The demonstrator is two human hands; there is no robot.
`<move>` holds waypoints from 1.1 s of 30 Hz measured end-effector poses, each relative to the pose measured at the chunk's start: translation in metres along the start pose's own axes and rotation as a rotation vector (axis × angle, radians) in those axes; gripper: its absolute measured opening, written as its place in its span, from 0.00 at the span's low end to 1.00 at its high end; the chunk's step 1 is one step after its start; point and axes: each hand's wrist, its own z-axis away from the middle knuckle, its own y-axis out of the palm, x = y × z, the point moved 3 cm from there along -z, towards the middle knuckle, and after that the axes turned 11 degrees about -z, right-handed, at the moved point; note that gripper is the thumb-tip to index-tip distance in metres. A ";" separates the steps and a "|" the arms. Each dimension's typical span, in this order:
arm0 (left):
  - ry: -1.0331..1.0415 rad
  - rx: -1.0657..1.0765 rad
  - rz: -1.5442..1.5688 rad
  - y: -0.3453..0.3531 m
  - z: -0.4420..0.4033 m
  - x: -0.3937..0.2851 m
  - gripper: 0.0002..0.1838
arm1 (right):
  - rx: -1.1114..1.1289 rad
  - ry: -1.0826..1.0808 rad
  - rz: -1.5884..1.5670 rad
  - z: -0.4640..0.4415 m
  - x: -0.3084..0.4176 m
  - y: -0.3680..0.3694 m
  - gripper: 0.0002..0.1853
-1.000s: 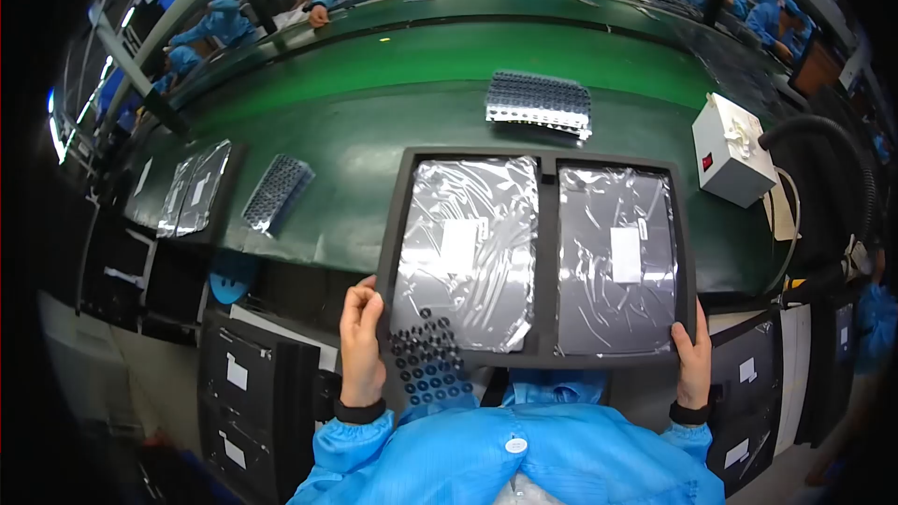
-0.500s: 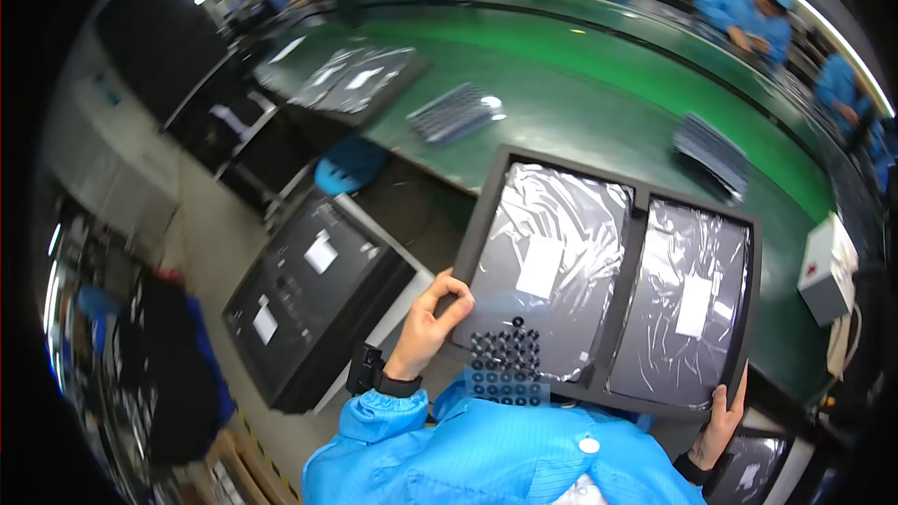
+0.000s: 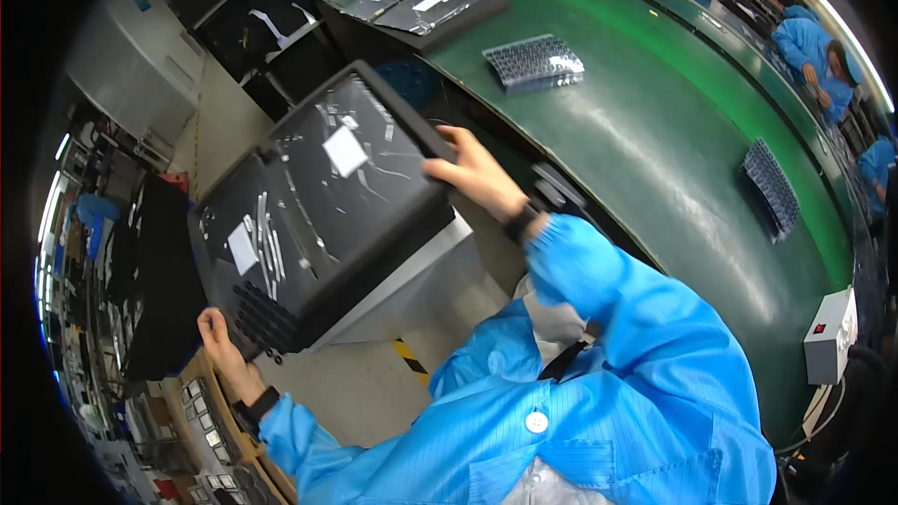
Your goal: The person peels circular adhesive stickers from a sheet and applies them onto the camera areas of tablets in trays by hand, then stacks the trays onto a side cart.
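A black foam tray (image 3: pixel 398 98) lies tilted in view at left, over a stack of similar black trays. In its two compartments are dark flat panels (image 3: pixel 313 192) wrapped in clear film, each with a white label. My left hand (image 3: pixel 229 355) grips the tray's near-left corner, its fingertips at the rim. My right hand (image 3: pixel 477 173) holds the right-hand edge, with the thumb over the rim and the other fingers partly hidden. A sheet of small round black pads (image 3: pixel 267 318) lies at the near corner, beside my left hand.
A grey stand (image 3: pixel 412 281) supports the stack. The green workbench (image 3: pixel 645 103) runs along the right, holding two bubble-textured clear packs (image 3: pixel 535 63) (image 3: pixel 772 189) and wrapped panels (image 3: pixel 421 2). A white switch box (image 3: pixel 831 337) stands at right. Co-workers in blue (image 3: pixel 818 61) sit beyond.
Both hands have carried the foam tray from in front of the bench leftward to over the tray stack. The tray has turned, and the view has swung with it.
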 end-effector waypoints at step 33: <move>-0.297 -0.040 0.644 -0.067 0.007 0.080 0.11 | -0.077 0.281 0.114 0.000 -0.059 0.003 0.45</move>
